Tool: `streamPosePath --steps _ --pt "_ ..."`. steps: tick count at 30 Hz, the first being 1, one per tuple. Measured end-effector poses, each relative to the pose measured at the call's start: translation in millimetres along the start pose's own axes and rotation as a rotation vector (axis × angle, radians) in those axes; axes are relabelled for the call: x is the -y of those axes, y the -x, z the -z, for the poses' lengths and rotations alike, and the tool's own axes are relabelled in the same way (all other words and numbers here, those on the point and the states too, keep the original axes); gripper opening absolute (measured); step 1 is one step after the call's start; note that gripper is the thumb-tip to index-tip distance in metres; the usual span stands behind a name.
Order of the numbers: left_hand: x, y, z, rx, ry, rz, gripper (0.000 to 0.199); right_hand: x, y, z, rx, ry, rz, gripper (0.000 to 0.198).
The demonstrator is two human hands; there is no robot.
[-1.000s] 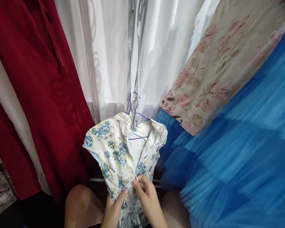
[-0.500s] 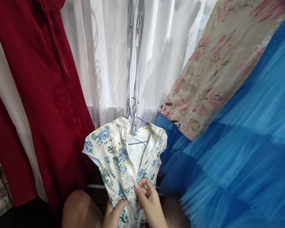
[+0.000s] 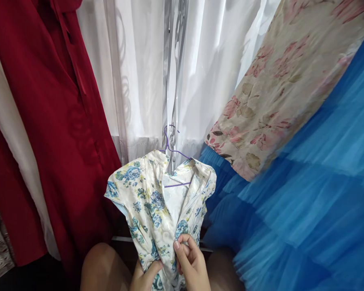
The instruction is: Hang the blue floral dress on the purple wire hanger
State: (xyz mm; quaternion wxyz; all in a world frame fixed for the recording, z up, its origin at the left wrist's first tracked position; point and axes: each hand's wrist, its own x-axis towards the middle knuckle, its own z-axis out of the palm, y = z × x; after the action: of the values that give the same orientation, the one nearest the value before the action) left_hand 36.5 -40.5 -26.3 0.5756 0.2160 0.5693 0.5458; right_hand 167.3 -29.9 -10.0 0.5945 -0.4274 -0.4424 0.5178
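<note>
A cream short-sleeved dress or blouse (image 3: 153, 202) with blue roses and green leaves hangs on a purple wire hanger (image 3: 177, 152). Its front is open in a deep V, and the hanger's bar shows inside the neckline. My left hand (image 3: 145, 275) grips the left side of the garment low down, thumb in front and fingers hidden behind the cloth. My right hand (image 3: 191, 258) pinches the front edge just below the V, thumb against curled index finger. The garment's lower part runs out of view at the bottom.
A metal rack post (image 3: 171, 81) rises behind the hanger against white curtains (image 3: 142, 72). A red dress (image 3: 63, 141) hangs at left. On the right hang a beige floral garment (image 3: 261, 105) and a tiered blue tulle dress (image 3: 306, 210). My bare knee (image 3: 104, 266) shows below.
My right hand has moved slightly downward, still pinching the garment's front edge. The left hand keeps its hold, and the view has shifted a little.
</note>
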Motion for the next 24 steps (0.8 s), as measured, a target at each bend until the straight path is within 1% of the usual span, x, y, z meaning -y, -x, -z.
streamPosePath --steps 4,7,10,11,12,13,14,16,17,18,19,20,23,24 --pt "-8.4 9.3 3.9 0.013 -0.008 -0.028 0.042 11.7 4.6 -3.0 0.059 0.061 -0.017 0.042" --pt "-7.3 13.5 2.7 0.025 0.022 -0.047 0.046 21.3 10.1 -2.0 0.091 0.129 -0.021 0.046" --pt "-4.5 7.3 3.5 0.037 0.074 -0.033 0.050 24.6 14.8 1.9 0.152 0.145 -0.035 0.045" --pt "-4.6 2.2 6.2 0.047 0.094 -0.039 0.052 23.9 15.7 3.6 0.167 0.141 -0.046 0.044" --pt "-5.6 -4.2 10.5 0.043 0.116 -0.078 0.053 22.7 16.1 5.2 0.177 0.135 -0.058 0.044" --pt "-7.4 -11.4 16.2 0.017 0.136 -0.157 0.054 21.1 16.1 6.6 0.181 0.130 -0.067 0.044" --pt "-9.8 -18.7 23.1 -0.034 0.148 -0.272 0.055 19.5 15.6 7.6 0.179 0.125 -0.074 0.045" --pt "-15.4 -30.4 37.1 -0.186 0.139 -0.552 0.056 17.5 14.1 7.9 0.180 0.118 -0.086 0.046" --pt "-17.8 -33.1 42.4 -0.249 0.111 -0.671 0.056 17.3 13.4 6.9 0.182 0.116 -0.092 0.047" --pt "-19.4 -33.1 45.3 -0.265 0.064 -0.752 0.055 17.7 13.0 5.1 0.185 0.116 -0.097 0.047" --pt "-19.8 -30.5 45.3 -0.231 0.009 -0.796 0.054 18.5 12.9 2.7 0.186 0.117 -0.103 0.048" --pt "-18.9 -26.0 42.2 -0.155 -0.047 -0.813 0.053 19.4 13.2 -0.2 0.188 0.117 -0.107 0.048" --pt "-9.4 -9.6 20.3 0.183 -0.222 -0.780 0.057 22.2 14.8 -9.1 0.216 0.111 -0.116 0.047" --pt "-5.3 -5.8 11.9 0.276 -0.278 -0.759 0.053 23.2 15.1 -11.3 0.234 0.108 -0.116 0.047"
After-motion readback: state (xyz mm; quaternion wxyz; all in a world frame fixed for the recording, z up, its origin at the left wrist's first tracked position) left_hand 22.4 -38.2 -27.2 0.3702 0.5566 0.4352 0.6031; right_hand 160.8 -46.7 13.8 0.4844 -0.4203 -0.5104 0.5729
